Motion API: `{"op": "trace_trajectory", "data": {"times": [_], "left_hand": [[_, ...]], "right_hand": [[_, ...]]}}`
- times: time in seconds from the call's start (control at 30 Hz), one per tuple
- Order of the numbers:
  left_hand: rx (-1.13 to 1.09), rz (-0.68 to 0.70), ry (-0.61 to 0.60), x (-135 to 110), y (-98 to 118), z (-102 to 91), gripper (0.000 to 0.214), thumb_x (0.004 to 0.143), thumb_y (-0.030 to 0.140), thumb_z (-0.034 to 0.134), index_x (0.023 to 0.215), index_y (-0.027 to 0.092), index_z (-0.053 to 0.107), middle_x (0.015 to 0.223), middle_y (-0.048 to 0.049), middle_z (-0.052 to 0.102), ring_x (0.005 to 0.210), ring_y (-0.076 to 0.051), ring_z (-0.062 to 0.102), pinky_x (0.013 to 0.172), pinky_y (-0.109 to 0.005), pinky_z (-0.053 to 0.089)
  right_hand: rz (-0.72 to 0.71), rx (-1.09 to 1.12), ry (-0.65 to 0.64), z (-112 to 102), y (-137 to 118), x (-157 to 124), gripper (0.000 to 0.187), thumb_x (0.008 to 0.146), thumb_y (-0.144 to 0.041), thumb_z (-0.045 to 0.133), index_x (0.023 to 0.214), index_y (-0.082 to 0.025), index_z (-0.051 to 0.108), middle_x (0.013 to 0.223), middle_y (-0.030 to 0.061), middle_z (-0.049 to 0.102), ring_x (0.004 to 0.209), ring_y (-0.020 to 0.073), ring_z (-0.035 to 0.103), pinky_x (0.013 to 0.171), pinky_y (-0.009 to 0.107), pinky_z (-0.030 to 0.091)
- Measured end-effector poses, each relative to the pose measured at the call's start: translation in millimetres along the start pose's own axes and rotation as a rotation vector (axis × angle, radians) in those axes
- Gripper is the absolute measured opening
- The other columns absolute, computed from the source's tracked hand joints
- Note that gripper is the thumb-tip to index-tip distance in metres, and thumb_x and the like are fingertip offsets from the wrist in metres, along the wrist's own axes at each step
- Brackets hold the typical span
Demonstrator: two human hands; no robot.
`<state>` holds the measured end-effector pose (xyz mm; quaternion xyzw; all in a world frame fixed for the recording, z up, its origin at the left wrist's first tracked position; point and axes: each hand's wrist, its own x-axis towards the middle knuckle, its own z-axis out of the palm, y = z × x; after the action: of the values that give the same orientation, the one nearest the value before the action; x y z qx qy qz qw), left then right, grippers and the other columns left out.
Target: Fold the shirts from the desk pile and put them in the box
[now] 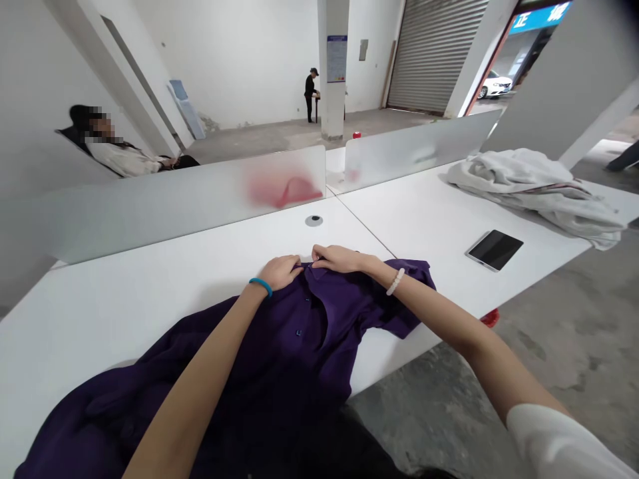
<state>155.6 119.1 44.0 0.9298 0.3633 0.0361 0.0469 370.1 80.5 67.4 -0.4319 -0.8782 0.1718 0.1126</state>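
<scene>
A dark purple shirt (279, 359) lies spread on the white table, one short sleeve out to the right and its lower part bunched at the left. Small dark buttons show along its front opening. At the top edge of that opening, my left hand (279, 271), with a teal band at the wrist, pinches the fabric. Just to its right, my right hand (337, 258) is closed on the same edge, thumb and fingers pressed together; a pale bead bracelet circles that wrist. The two hands are a small gap apart. The fingertips partly hide the cloth between them.
Frosted dividers (200, 203) stand along the table's back. On the table (414, 216) to the right are a tablet (496, 250) and a heap of white cloth (534, 189). Beyond the dividers one person (120, 150) sits at left; another (310, 96) stands near a pillar.
</scene>
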Motion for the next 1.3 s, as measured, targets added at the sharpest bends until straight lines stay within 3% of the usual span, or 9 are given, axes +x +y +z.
{"op": "trace_trajectory", "data": {"times": [0.17, 0.33, 0.5, 0.67, 0.8, 0.97, 1.07, 1.2, 1.3], "left_hand": [[-0.037, -0.057, 0.058, 2.1, 0.1, 12.0, 0.023, 0.091, 0.036, 0.038, 0.091, 0.02, 0.055, 0.094, -0.0053, 0.064, 0.087, -0.022, 0.059, 0.075, -0.033, 0.044], [-0.063, -0.087, 0.152, -0.9, -1.5, 30.2, 0.022, 0.091, 0.035, 0.038, 0.089, 0.02, 0.054, 0.092, -0.0065, 0.063, 0.091, -0.023, 0.057, 0.081, -0.035, 0.045], [-0.081, -0.111, 0.304, -9.7, 0.1, 48.5, 0.025, 0.094, 0.035, 0.034, 0.093, 0.019, 0.053, 0.095, -0.0089, 0.061, 0.095, -0.023, 0.053, 0.087, -0.038, 0.044], [-0.085, -0.095, 0.395, -14.7, 1.2, 55.6, 0.027, 0.095, 0.035, 0.031, 0.094, 0.019, 0.052, 0.094, -0.0095, 0.06, 0.094, -0.023, 0.053, 0.087, -0.038, 0.044], [-0.08, -0.087, 0.43, -15.2, 1.3, 55.3, 0.028, 0.095, 0.035, 0.031, 0.094, 0.017, 0.052, 0.093, -0.0102, 0.06, 0.094, -0.023, 0.054, 0.087, -0.038, 0.045], [-0.059, -0.04, 0.452, -18.2, 5.9, 53.0, 0.029, 0.096, 0.034, 0.031, 0.095, 0.017, 0.054, 0.093, -0.0101, 0.061, 0.095, -0.023, 0.054, 0.087, -0.038, 0.046], [-0.053, -0.014, 0.461, -23.0, 12.2, 50.9, 0.029, 0.095, 0.034, 0.032, 0.095, 0.017, 0.055, 0.092, -0.0102, 0.061, 0.095, -0.024, 0.054, 0.087, -0.038, 0.046], [-0.067, -0.032, 0.538, -40.6, 21.7, 45.1, 0.026, 0.095, 0.033, 0.035, 0.101, 0.018, 0.055, 0.111, -0.0127, 0.057, 0.111, -0.024, 0.05, 0.094, -0.04, 0.044], [-0.103, -0.057, 0.648, -64.2, 24.3, 34.1, 0.034, 0.094, 0.033, 0.038, 0.124, 0.018, 0.044, 0.127, -0.0144, 0.051, 0.119, -0.024, 0.048, 0.097, -0.041, 0.042]], "right_hand": [[0.107, -0.101, -0.022, 34.1, 6.0, 14.4, 0.022, 0.095, -0.033, 0.045, 0.106, -0.014, 0.05, 0.089, 0.0106, 0.066, 0.077, 0.0201, 0.061, 0.065, 0.026, 0.038], [0.13, -0.12, -0.035, 45.6, 9.3, 16.9, 0.033, 0.09, -0.045, 0.051, 0.107, -0.016, 0.053, 0.093, 0.0096, 0.065, 0.082, 0.0209, 0.061, 0.071, 0.028, 0.041], [0.254, -0.245, 0.147, 59.2, 5.4, 14.1, 0.029, 0.093, -0.039, 0.048, 0.108, -0.015, 0.055, 0.121, 0.0167, 0.052, 0.113, 0.0273, 0.048, 0.089, 0.04, 0.039], [0.332, -0.296, 0.212, 72.8, -1.9, 8.5, 0.029, 0.096, -0.037, 0.041, 0.111, -0.015, 0.053, 0.116, 0.0149, 0.056, 0.106, 0.0262, 0.05, 0.087, 0.04, 0.041], [0.386, -0.337, 0.229, 71.9, -10.5, 4.6, 0.032, 0.097, -0.037, 0.036, 0.11, -0.014, 0.053, 0.112, 0.0173, 0.058, 0.103, 0.028, 0.051, 0.085, 0.04, 0.041], [0.419, -0.341, 0.275, 71.4, -21.7, 0.4, 0.055, 0.092, -0.057, 0.034, 0.111, -0.008, 0.052, 0.108, 0.0215, 0.06, 0.102, 0.0318, 0.054, 0.086, 0.043, 0.04], [0.448, -0.301, 0.232, 68.9, -25.7, -0.8, 0.062, 0.092, -0.058, 0.032, 0.117, -0.005, 0.05, 0.105, 0.0225, 0.063, 0.1, 0.0327, 0.058, 0.086, 0.042, 0.04], [0.371, -0.257, 0.121, 49.0, -33.5, -6.2, 0.044, 0.095, -0.05, 0.037, 0.107, -0.013, 0.058, 0.099, 0.0147, 0.068, 0.095, 0.0262, 0.063, 0.078, 0.032, 0.042], [0.24, -0.317, 0.196, 19.9, -49.8, -16.1, 0.032, 0.096, -0.041, 0.038, 0.102, -0.017, 0.059, 0.102, 0.0112, 0.066, 0.094, 0.0224, 0.062, 0.075, 0.028, 0.04]]}}
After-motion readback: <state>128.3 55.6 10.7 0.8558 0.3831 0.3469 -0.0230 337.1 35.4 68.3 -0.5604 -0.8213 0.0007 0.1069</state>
